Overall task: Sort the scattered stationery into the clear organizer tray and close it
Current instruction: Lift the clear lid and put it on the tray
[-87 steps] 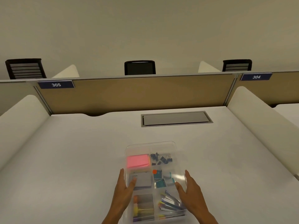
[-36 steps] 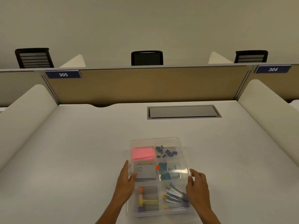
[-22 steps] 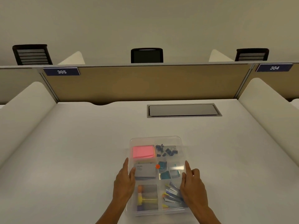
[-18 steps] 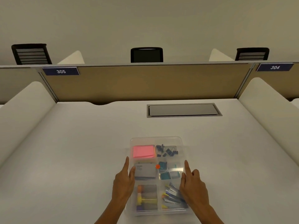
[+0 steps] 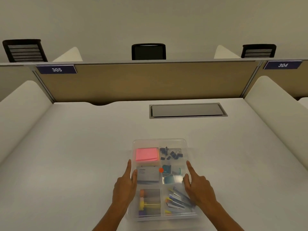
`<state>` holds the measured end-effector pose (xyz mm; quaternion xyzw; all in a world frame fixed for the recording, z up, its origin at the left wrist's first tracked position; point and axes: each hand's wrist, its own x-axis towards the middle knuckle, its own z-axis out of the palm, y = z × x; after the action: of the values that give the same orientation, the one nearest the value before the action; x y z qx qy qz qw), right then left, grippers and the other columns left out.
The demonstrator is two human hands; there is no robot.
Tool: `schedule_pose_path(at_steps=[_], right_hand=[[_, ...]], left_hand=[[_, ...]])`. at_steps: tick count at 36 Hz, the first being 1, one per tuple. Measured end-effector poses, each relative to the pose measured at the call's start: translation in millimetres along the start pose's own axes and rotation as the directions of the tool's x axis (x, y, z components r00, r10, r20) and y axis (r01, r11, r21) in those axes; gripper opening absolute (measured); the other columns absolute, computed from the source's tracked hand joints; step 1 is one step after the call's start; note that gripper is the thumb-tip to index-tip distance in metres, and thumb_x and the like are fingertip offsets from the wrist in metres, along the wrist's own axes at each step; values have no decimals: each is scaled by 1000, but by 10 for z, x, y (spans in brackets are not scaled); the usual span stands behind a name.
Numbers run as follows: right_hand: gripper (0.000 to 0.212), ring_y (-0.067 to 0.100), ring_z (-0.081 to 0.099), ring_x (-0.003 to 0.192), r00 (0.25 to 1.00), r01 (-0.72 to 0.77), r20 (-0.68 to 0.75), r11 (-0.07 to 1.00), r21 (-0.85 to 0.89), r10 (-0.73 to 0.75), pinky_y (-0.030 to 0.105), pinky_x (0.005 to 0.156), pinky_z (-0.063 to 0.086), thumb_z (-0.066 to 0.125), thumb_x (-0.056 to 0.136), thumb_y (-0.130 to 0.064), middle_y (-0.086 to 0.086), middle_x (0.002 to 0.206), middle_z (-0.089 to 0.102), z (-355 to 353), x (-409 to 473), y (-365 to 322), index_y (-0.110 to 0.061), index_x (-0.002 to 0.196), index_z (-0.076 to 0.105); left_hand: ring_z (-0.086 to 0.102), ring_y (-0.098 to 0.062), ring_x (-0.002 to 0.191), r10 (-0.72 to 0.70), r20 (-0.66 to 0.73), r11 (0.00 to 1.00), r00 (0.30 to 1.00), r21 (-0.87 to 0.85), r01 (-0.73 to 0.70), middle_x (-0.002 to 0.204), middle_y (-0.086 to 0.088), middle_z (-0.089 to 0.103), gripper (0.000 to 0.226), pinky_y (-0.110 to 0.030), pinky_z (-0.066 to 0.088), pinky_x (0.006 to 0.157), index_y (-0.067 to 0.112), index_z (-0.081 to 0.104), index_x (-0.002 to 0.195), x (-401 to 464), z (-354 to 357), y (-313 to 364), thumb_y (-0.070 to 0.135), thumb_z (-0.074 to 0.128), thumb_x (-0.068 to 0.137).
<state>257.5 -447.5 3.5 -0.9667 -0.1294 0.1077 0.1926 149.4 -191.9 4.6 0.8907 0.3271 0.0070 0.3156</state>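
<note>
The clear organizer tray (image 5: 160, 141) lies on the white desk close to me, with a clear lid over its compartments. Inside I see pink sticky notes (image 5: 146, 154), black binder clips (image 5: 171, 154), a grey card box (image 5: 147, 175), teal clips (image 5: 167, 170), coloured markers (image 5: 176, 200) and small coloured pieces (image 5: 145, 204). My left hand (image 5: 124, 185) hugs the tray's left side, thumb on the lid. My right hand (image 5: 198, 185) holds the right side, index finger stretched forward along the edge.
A grey metal cable hatch (image 5: 187, 111) is set into the desk behind the tray. A tan partition (image 5: 150, 80) closes the back, and white curved dividers (image 5: 21, 112) (image 5: 275, 105) flank the desk. Black chairs (image 5: 148, 51) stand beyond the partition.
My right hand shifted from curled fingers on the tray's right edge to an extended index finger. My left hand stays on the left side. The tray has not visibly moved.
</note>
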Motion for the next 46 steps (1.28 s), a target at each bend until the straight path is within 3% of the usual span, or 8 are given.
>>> schedule_pose_path(at_steps=[3,6,9,13,19,23,38,46], right_hand=[[62,4,54,49,1000,19,16,999,-51,-19,5,46,37,27,100,-54,-18,60,49,7,-5,32,-38,154,1],[61,5,63,71,999,29,-12,990,-138,-31,8,66,48,25,99,-58,-14,93,62,-23,47,67,-40,154,6],[68,15,63,104,1000,28,3,979,-200,-28,24,85,53,28,94,-66,1,136,47,-127,170,13,-36,154,15],[77,27,49,131,997,58,61,991,-117,-51,38,99,48,34,95,-65,9,154,27,-252,429,-111,-26,156,9],[50,33,49,128,990,-142,50,934,327,133,42,104,42,35,106,-34,18,142,45,-285,911,-306,-10,148,30],[36,27,60,100,964,-258,62,866,428,257,44,92,52,31,106,-34,16,114,62,-284,1081,-341,-6,117,50],[49,20,60,82,953,-299,126,789,536,276,40,83,53,29,103,-50,8,87,63,-118,1354,-293,-15,83,56],[52,28,64,97,904,-427,285,713,555,319,45,96,52,33,99,-56,9,103,68,-163,1503,-250,-13,105,62]], left_hand=[[62,-6,65,10,-7,991,1000,135,-9,86,10,63,63,-11,43,51,34,1,153,3,-21,22,55,25,99],[64,-12,101,51,-40,970,998,238,-40,126,5,59,62,-25,53,78,28,20,151,63,-62,81,56,31,97],[58,-17,114,108,-89,985,990,147,-94,135,1,50,55,-30,52,87,25,35,142,152,-124,150,52,44,95],[57,-20,112,177,-82,984,981,-5,-178,133,-5,47,54,-31,52,88,18,35,143,401,-139,245,40,51,96],[47,-32,128,-30,2,957,1000,-290,30,140,-18,47,51,-41,38,106,3,36,144,821,-220,528,25,49,100],[55,-37,114,-105,-3,914,994,-393,96,125,-24,58,42,-45,43,99,-6,52,127,1024,-250,613,25,47,100],[57,-23,78,-219,-42,873,975,-454,177,83,-9,60,38,-32,44,70,6,56,89,1328,-29,461,42,47,98],[40,-18,61,-186,-33,865,982,-480,147,62,-2,41,46,-32,32,58,13,41,65,1355,5,377,45,49,96]])
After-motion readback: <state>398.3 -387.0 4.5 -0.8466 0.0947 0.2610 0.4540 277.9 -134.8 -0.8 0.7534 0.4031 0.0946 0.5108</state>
